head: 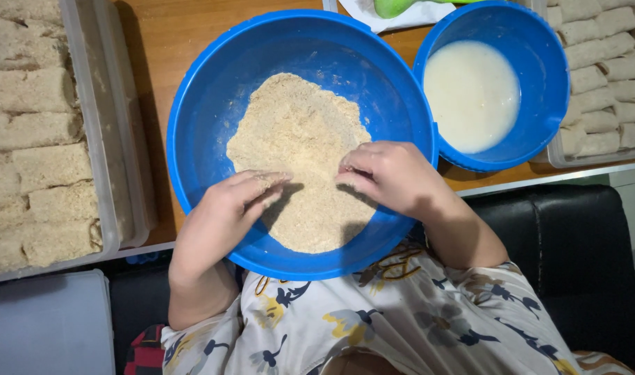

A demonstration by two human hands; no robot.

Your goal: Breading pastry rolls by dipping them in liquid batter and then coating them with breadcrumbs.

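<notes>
Both of my hands work in the large blue plastic bowl (206, 118) of tan breadcrumbs (297, 139). My left hand (227, 205) lies flat, fingers together; my right hand (387, 173) curls, fingertips pinching crumbs. I judge gentle, even pressing coats best.

Fingertips of both hands are buried in the pale breadcrumb heap (297, 146); any item beneath cannot be determined. Clear plastic trays run off-frame.

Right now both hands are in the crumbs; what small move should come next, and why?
Probably draw both hands together through the pale breadcrumbs. The left hand and right hand rest on the heap in the big blue plastic bowl, fingers curled, and nothing shows between them, so anything there lies buried.
</notes>
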